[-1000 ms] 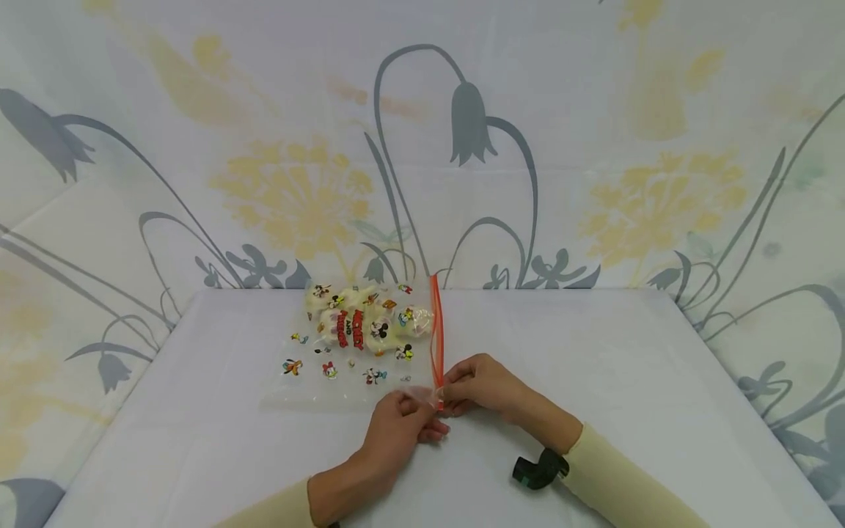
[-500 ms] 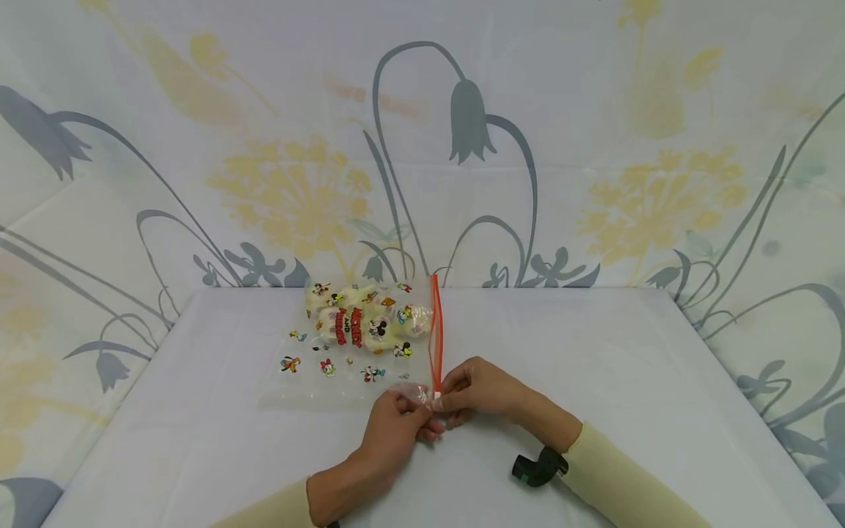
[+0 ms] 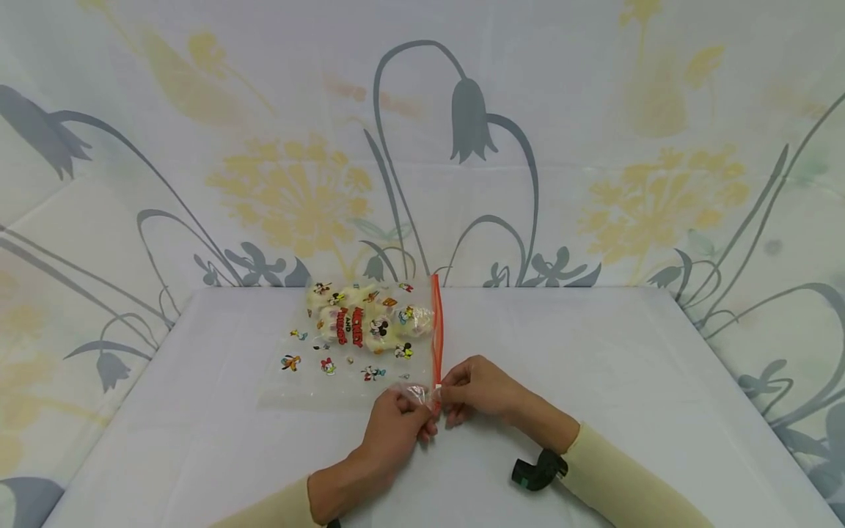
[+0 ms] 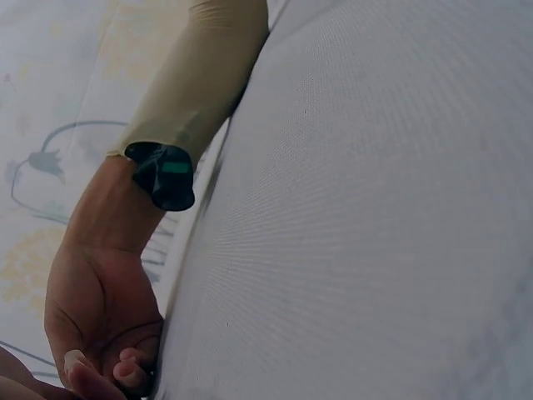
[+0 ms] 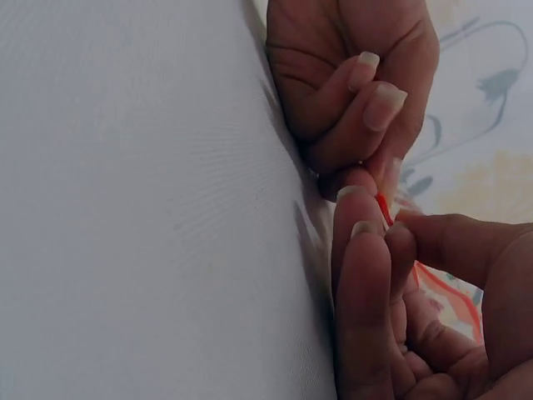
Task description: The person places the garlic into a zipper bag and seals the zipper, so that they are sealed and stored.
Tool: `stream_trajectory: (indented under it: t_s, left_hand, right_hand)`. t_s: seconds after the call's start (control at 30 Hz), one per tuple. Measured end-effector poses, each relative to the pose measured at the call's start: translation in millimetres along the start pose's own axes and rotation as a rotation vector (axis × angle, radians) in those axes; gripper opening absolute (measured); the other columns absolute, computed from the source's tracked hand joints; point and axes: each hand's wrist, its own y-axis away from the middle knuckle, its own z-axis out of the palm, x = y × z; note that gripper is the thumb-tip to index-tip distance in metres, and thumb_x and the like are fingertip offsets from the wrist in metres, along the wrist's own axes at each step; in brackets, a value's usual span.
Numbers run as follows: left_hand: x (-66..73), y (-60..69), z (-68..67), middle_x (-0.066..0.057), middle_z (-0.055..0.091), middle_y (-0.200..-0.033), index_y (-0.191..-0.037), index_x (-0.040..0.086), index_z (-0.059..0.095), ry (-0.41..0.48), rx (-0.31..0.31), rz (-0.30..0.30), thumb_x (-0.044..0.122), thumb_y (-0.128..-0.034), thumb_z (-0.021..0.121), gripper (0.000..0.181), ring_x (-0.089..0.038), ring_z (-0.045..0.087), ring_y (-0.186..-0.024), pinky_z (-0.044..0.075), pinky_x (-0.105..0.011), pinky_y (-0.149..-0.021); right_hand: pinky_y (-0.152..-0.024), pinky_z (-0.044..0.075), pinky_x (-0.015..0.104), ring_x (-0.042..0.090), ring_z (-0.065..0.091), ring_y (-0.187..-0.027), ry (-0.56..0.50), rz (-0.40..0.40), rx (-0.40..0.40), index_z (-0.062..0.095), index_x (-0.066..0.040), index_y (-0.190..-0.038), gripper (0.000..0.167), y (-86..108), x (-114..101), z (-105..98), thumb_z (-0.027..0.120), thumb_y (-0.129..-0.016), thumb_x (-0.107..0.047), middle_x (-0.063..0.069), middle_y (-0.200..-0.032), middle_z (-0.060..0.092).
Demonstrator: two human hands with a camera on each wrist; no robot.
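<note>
A clear zip bag [image 3: 353, 375] with cartoon prints lies flat on the table, its red zip strip [image 3: 438, 330] on the right side. Inside is a pale, lumpy thing [image 3: 328, 323] whose kind I cannot tell. My left hand [image 3: 394, 429] pinches the bag's near right corner. Thumb and fingers of my right hand [image 3: 485, 385] pinch the small white slider [image 3: 438, 386] near the strip's near end. In the right wrist view, the fingertips of the left hand [image 5: 358, 75] and right hand [image 5: 441, 308] meet at the red strip. The left wrist view shows the right hand [image 4: 104, 308] with curled fingers.
White cloth covers the table [image 3: 594, 352]. A flower-printed curtain [image 3: 561, 183] rises along its back edge and both sides. A black wrist device [image 3: 540, 469] hangs off the right wrist, just above the table.
My right hand has first shifted slightly nearer, then the slider has moved a little away along the strip, baring red below it. My left fingers have shifted slightly; the bag lies almost unmoved.
</note>
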Motion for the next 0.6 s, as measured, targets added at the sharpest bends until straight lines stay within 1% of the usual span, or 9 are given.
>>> stream_trajectory:
  t_s: [0.13,0.23,0.33,0.47,0.6]
  left_hand:
    - [-0.9,0.2,0.4,-0.002,0.065,-0.068,-0.105,-0.002,0.057,0.003,-0.001,0.013,-0.002,-0.0997,0.062,0.007,-0.011,0.059,-0.061,0.05,-0.024,-0.058]
    - [-1.1,0.7,0.3,-0.002,0.065,-0.068,-0.104,0.001,0.057,0.012,0.0,0.015,-0.002,-0.1005,0.062,0.007,-0.011,0.059,-0.06,0.05,-0.024,-0.058]
    - [-1.5,0.5,0.1,-0.002,0.066,-0.069,-0.107,-0.002,0.056,0.018,0.003,0.009,-0.002,-0.1014,0.061,0.007,-0.011,0.06,-0.061,0.051,-0.024,-0.058]
    - [-1.9,-0.2,-0.2,-0.002,0.067,-0.071,-0.111,-0.006,0.056,0.023,0.007,0.005,-0.001,-0.1015,0.06,0.012,-0.01,0.06,-0.061,0.051,-0.023,-0.058]
    - [-2.0,-1.4,0.0,-0.001,0.067,-0.07,-0.108,-0.006,0.059,0.024,0.004,0.022,0.0,-0.1013,0.062,0.01,-0.01,0.06,-0.06,0.051,-0.024,-0.058]
  right_hand:
    - [-0.062,0.06,0.027,0.015,0.072,-0.062,-0.022,-0.004,0.026,0.077,0.004,-0.096,0.015,-2.3,0.4,-0.1,0.073,-0.098,-0.01,0.007,-0.073,0.072]
    - [-0.062,0.06,0.027,0.014,0.071,-0.062,-0.032,-0.017,0.04,0.077,0.005,-0.096,0.016,-4.3,-0.6,-0.5,0.074,-0.098,-0.011,0.008,-0.072,0.073]
    - [-0.061,0.06,0.027,0.013,0.07,-0.062,-0.02,-0.03,0.059,0.077,0.005,-0.096,0.018,-6.4,-1.9,-1.3,0.075,-0.099,-0.013,0.009,-0.072,0.074]
    - [-0.061,0.06,0.027,0.014,0.07,-0.062,0.003,-0.024,0.078,0.077,0.004,-0.097,0.017,-9.8,-3.1,-3.1,0.073,-0.099,-0.013,0.01,-0.073,0.074]
    - [-0.062,0.059,0.027,0.014,0.07,-0.062,0.036,-0.017,0.101,0.078,0.002,-0.096,0.018,-15.2,-4.1,-7.1,0.071,-0.101,-0.014,0.01,-0.072,0.074]
